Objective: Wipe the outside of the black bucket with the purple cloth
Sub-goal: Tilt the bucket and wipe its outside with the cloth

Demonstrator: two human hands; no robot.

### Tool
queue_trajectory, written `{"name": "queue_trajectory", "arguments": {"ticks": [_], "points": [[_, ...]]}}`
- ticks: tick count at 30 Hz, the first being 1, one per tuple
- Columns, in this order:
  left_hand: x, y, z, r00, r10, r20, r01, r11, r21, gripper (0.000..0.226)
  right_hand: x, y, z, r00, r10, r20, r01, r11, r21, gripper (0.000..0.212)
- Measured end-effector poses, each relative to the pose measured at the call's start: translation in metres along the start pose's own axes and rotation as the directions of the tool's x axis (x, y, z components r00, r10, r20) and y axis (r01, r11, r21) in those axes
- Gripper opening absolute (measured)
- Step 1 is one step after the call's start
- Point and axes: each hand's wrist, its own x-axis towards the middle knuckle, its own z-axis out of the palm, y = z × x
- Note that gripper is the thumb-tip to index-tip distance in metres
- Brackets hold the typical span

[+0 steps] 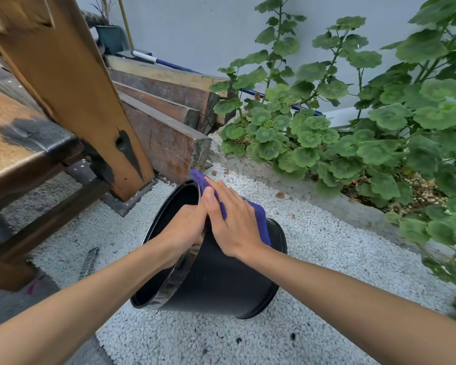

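Note:
The black bucket [216,280] lies tipped on its side on white gravel, its mouth facing left. My left hand [183,229] grips the upper rim, fingers curled over the edge into the opening. The purple cloth [259,219] is spread over the top of the bucket's outer wall, one corner sticking up past the rim. My right hand [233,223] lies flat on the cloth, fingers together and stretched toward the rim, pressing it against the bucket.
A wooden bench [24,143] and its slanted post [71,83] stand at the left. Stacked timber planks [169,119] lie behind the bucket. Leafy green plants [353,133] fill a raised bed on the right. A small dark tool [88,262] lies on the gravel at the left.

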Motion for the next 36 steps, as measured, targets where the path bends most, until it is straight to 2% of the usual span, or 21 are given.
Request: {"name": "queue_trajectory", "arguments": {"ticks": [2, 5, 6, 9, 11, 16, 20, 22, 25, 30, 32, 34, 35, 36], "points": [[-0.002, -0.002, -0.002, 1.000, 0.008, 0.025, -0.008, 1.000, 0.002, 0.087, 0.001, 0.005, -0.004, 0.999, 0.035, 0.006, -0.035, 0.999, 0.003, 0.066], [-0.007, -0.005, -0.004, 0.992, 0.018, 0.129, -0.010, 0.998, -0.063, 0.094, 0.004, 0.018, -0.010, 0.993, 0.109, 0.033, -0.109, 0.994, 0.002, 0.053], [-0.009, -0.004, -0.003, 0.990, 0.030, 0.140, -0.019, 0.996, -0.085, 0.088, 0.005, 0.022, -0.012, 0.990, 0.132, 0.048, -0.132, 0.991, -0.004, 0.049], [-0.010, -0.002, 0.000, 0.992, 0.080, 0.100, -0.071, 0.993, -0.090, 0.049, 0.007, 0.032, -0.016, 0.977, 0.195, 0.086, -0.194, 0.981, -0.023, 0.050], [-0.012, -0.001, 0.001, 0.991, 0.084, 0.106, -0.076, 0.994, -0.078, 0.039, 0.008, 0.038, -0.019, 0.970, 0.226, 0.095, -0.223, 0.974, -0.038, 0.049], [-0.016, 0.001, -0.003, 0.988, 0.067, 0.140, -0.052, 0.993, -0.110, 0.038, 0.009, 0.058, -0.027, 0.921, 0.374, 0.108, -0.371, 0.927, -0.046, 0.053], [-0.015, -0.004, -0.007, 0.980, 0.047, 0.192, -0.026, 0.993, -0.113, 0.052, 0.009, 0.072, -0.030, 0.875, 0.471, 0.112, -0.468, 0.882, -0.053, 0.056], [-0.014, -0.008, -0.008, 0.973, 0.029, 0.230, -0.005, 0.994, -0.107, 0.037, 0.009, 0.078, -0.032, 0.856, 0.504, 0.112, -0.501, 0.864, -0.054, 0.059], [-0.014, -0.004, -0.007, 0.966, 0.006, 0.260, 0.031, 0.990, -0.140, 0.034, 0.007, 0.091, -0.037, 0.823, 0.550, 0.139, -0.549, 0.834, -0.051, 0.060], [-0.018, 0.004, -0.011, 0.969, -0.144, 0.203, 0.168, 0.980, -0.106, 0.019, -0.002, 0.124, -0.047, 0.787, 0.599, 0.150, -0.608, 0.794, 0.018, 0.043], [-0.022, -0.001, -0.009, 0.963, -0.126, 0.239, 0.158, 0.980, -0.121, 0.043, -0.005, 0.128, -0.048, 0.788, 0.600, 0.135, -0.609, 0.793, 0.028, 0.037], [-0.008, -0.003, -0.007, 0.969, -0.202, 0.143, 0.231, 0.946, -0.228, 0.039, -0.006, 0.128, -0.049, 0.794, 0.594, 0.125, -0.599, 0.801, 0.000, 0.034], [-0.004, 0.002, -0.008, 0.972, -0.197, 0.129, 0.221, 0.953, -0.205, 0.035, -0.007, 0.127, -0.050, 0.800, 0.588, 0.122, -0.590, 0.807, -0.025, 0.033], [-0.007, 0.006, -0.009, 0.969, -0.188, 0.159, 0.205, 0.974, -0.100, 0.040, -0.008, 0.128, -0.051, 0.806, 0.580, 0.119, -0.578, 0.814, -0.054, 0.031]]}}
